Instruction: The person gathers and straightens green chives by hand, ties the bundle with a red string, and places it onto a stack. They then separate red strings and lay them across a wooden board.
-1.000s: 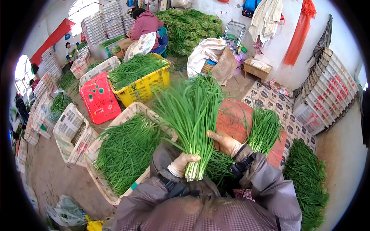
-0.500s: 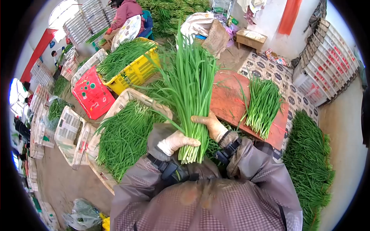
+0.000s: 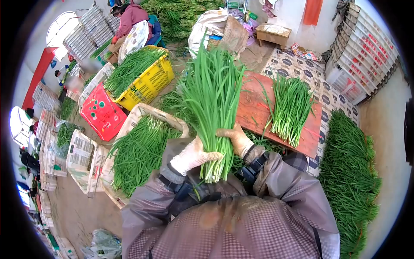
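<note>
Head view: at the centre of the frame I am holding a thick bunch of green leaves (image 3: pixel 214 97) in both hands, its long axis standing nearly upright in the frame, the pale stem ends (image 3: pixel 212 176) pointing down towards my body and the leaf tips fanning out above. My left hand (image 3: pixel 192 156) is wrapping it from the left, low down near the stem ends, its thumb lying across the front. My right hand (image 3: pixel 235 140) is gripping from the right, a little higher, its thumb also crossing the stems; the leaves are hiding the fingers behind, so I cannot tell how far round they are reaching. Right of my grip, a reddish board (image 3: pixel 253 103) is lying with a second bunch (image 3: pixel 291 110) resting on it, its length running roughly the same way as mine, stem ends towards the bottom of the frame. My right hand is sitting nearer to that board; my left is sitting nearer to the pale crate (image 3: pixel 161 113) of greens at centre left.
</note>
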Motion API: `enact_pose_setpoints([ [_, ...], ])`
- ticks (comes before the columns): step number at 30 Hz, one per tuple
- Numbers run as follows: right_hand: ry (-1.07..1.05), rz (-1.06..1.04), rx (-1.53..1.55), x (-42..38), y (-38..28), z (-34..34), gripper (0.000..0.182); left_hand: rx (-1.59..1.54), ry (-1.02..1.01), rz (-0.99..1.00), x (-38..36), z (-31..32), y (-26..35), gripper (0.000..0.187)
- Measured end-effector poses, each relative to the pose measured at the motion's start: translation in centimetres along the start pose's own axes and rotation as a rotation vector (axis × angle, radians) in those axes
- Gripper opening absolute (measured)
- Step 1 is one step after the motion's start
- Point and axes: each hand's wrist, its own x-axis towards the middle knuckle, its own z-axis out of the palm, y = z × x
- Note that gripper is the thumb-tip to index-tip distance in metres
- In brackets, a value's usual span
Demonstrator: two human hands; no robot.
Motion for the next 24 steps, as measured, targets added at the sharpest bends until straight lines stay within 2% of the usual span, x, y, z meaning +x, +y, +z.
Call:
enact_pose_setpoints([
  [2, 0.004, -0.019, -0.093, -0.1, -1.0, 0.4, 0.059, -0.158, -0.086, -0.117, 0.0, -0.8, 1.1, 0.085],
  [3, -0.011, -0.060, -0.138, 0.0, -1.2, 0.3, 0.060, -0.064, -0.097, -0.103, -0.2, -1.2, 2.9, 0.079],
  [5, -0.045, -0.146, -0.229, 0.5, -1.7, 0.2, 0.062, -0.322, -0.154, -0.232, 0.1, -1.5, 4.0, 0.076],
  [8, -0.086, -0.228, -0.393, 0.3, -4.0, 1.4, 0.067, -0.521, -0.108, -0.088, 1.1, -1.9, 4.4, 0.067],
  [9, -0.101, -0.276, -0.461, 0.4, -4.8, 1.8, 0.068, -0.555, -0.031, -0.067, 1.5, -1.7, 4.1, 0.067],
  [13, -0.184, -0.460, -0.625, 1.3, -8.4, 2.5, 0.087, -0.494, 0.125, 0.049, 4.6, -1.7, 6.0, 0.063],
  [15, -0.220, -0.472, -0.743, 1.5, -11.3, 2.8, 0.101, -0.478, 0.219, 0.151, 6.5, -1.1, 7.6, 0.059],
  [18, -0.207, -0.635, -0.854, 1.5, -15.2, 3.0, 0.110, -0.394, 0.242, 0.364, 10.6, -1.3, 8.3, 0.051],
  [19, -0.187, -0.688, -0.849, 1.9, -16.1, 2.8, 0.106, -0.352, 0.237, 0.432, 12.0, -1.4, 8.4, 0.049],
  [21, -0.121, -0.698, -0.979, 1.8, -17.9, 1.8, 0.105, -0.296, 0.262, 0.480, 14.2, -1.3, 8.6, 0.049],
  [23, -0.090, -0.678, -1.044, 2.0, -19.0, 0.2, 0.107, -0.285, 0.145, 0.288, 16.4, -1.9, 7.5, 0.053],
  [24, -0.087, -0.657, -1.057, 2.9, -18.8, -1.7, 0.109, -0.246, 0.120, 0.318, 17.6, -1.7, 6.6, 0.055],
])
